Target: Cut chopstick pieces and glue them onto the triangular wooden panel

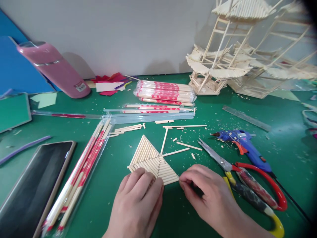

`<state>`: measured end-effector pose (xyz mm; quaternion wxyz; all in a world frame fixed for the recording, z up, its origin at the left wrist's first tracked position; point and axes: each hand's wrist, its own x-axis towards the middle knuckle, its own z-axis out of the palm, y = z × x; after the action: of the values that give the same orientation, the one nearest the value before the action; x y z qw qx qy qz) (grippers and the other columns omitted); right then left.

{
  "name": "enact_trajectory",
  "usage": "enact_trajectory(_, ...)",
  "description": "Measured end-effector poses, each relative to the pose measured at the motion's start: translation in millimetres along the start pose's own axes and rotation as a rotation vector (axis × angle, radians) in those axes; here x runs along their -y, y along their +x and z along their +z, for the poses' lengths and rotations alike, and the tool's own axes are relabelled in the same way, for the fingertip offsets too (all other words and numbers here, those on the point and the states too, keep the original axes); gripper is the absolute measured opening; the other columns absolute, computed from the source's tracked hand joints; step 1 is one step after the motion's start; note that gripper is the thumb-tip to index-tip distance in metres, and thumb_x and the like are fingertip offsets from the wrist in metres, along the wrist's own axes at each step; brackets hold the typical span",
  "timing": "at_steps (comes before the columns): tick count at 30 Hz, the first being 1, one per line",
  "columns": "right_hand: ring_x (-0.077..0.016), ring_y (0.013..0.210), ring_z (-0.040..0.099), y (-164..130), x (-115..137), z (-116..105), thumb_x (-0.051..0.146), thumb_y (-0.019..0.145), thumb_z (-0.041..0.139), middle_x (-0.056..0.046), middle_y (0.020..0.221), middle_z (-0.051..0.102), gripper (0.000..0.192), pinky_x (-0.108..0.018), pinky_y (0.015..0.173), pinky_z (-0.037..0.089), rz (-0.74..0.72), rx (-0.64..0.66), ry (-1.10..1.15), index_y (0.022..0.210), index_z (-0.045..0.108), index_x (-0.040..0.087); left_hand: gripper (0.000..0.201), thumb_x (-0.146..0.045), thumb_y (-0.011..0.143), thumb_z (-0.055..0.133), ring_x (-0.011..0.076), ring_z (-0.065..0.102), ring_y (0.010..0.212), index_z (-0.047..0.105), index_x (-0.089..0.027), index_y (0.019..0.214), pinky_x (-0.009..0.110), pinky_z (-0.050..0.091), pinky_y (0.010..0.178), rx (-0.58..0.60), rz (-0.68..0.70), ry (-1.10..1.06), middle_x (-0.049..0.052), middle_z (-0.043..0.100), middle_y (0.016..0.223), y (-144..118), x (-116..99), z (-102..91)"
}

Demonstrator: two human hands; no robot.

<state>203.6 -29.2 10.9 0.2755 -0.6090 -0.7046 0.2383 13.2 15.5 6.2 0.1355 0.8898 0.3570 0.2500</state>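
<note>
A flat panel of short wooden sticks (146, 153), glued in slanting rows that meet at a centre, lies on the green table. My left hand (138, 201) is closed over its near edge, with the fingertips partly hidden. At the panel's right corner, my right hand (205, 191) has its thumb and forefinger pinched together; whatever is between them is too small to make out. Loose sticks (175, 152) touch or lie just beyond the panel's far side. Right of my right hand lie scissors (237, 168) with red and yellow handles and a blue glue gun (241, 143).
A phone (37, 185) and wrapped chopsticks (81, 172) lie at left. Farther back are a chopstick bundle (164, 91), a pink bottle (54, 69) and a clear ruler (246, 118). Stick-built towers (218, 62) stand at back right. The glue gun's cord (291, 196) trails right.
</note>
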Motion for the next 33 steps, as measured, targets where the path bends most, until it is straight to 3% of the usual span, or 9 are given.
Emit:
enact_trajectory(9, -0.0143, 0.066, 0.047, 2, 3, 0, 0.016, 0.085, 0.042, -0.001, 0.072, 0.052, 0.012, -0.027, 0.057, 0.037, -0.003, 0.013, -0.064, 0.078, 0.051, 0.02, 0.015, -0.012, 0.083, 0.046, 0.02, 0.047, 0.079, 0.057, -0.02, 0.089, 0.033, 0.037, 0.068, -0.011, 0.011, 0.034, 0.002, 0.054, 0.075, 0, 1, 1.5)
enact_trajectory(15, -0.0137, 0.072, 0.05, 2, 1, -6, 0.014, 0.085, 0.042, -0.002, 0.08, 0.054, 0.011, -0.027, 0.063, 0.042, 0.05, -0.013, 0.073, 0.086, 0.051, 0.02, 0.014, -0.014, 0.083, 0.047, 0.0197, 0.048, 0.077, 0.059, -0.019, 0.086, 0.032, 0.037, 0.066, 0.016, 0.005, 0.091, 0.003, 0.054, 0.075, 2, -1, 0.1)
enact_trajectory(19, -0.0152, 0.078, 0.05, 0, 1, -9, 0.014, 0.084, 0.042, -0.003, 0.085, 0.053, 0.013, -0.029, 0.067, 0.043, 0.056, -0.005, 0.106, 0.09, 0.052, 0.02, 0.011, -0.016, 0.082, 0.049, 0.0198, 0.05, 0.075, 0.06, -0.02, 0.083, 0.036, 0.037, 0.069, -0.031, -0.001, 0.173, 0.004, 0.057, 0.079, 5, -4, -2.6)
enact_trajectory(26, -0.0156, 0.075, 0.049, 1, 2, -9, 0.015, 0.083, 0.044, -0.002, 0.078, 0.052, 0.011, -0.029, 0.063, 0.039, 0.04, 0.051, 0.028, 0.082, 0.053, 0.02, 0.014, -0.018, 0.083, 0.048, 0.0227, 0.054, 0.083, 0.062, -0.017, 0.086, 0.039, 0.035, 0.078, -0.088, 0.105, 0.333, 0.006, 0.064, 0.086, 15, -18, 2.8)
enact_trajectory(33, -0.0147, 0.072, 0.048, -1, 0, -5, 0.013, 0.082, 0.045, -0.001, 0.074, 0.051, 0.012, -0.028, 0.062, 0.038, 0.009, 0.033, -0.018, 0.077, 0.053, 0.019, 0.023, -0.013, 0.086, 0.041, 0.0217, 0.055, 0.076, 0.063, -0.012, 0.085, 0.038, 0.038, 0.073, -0.039, 0.233, 0.351, 0.006, 0.064, 0.078, 20, -20, 9.9)
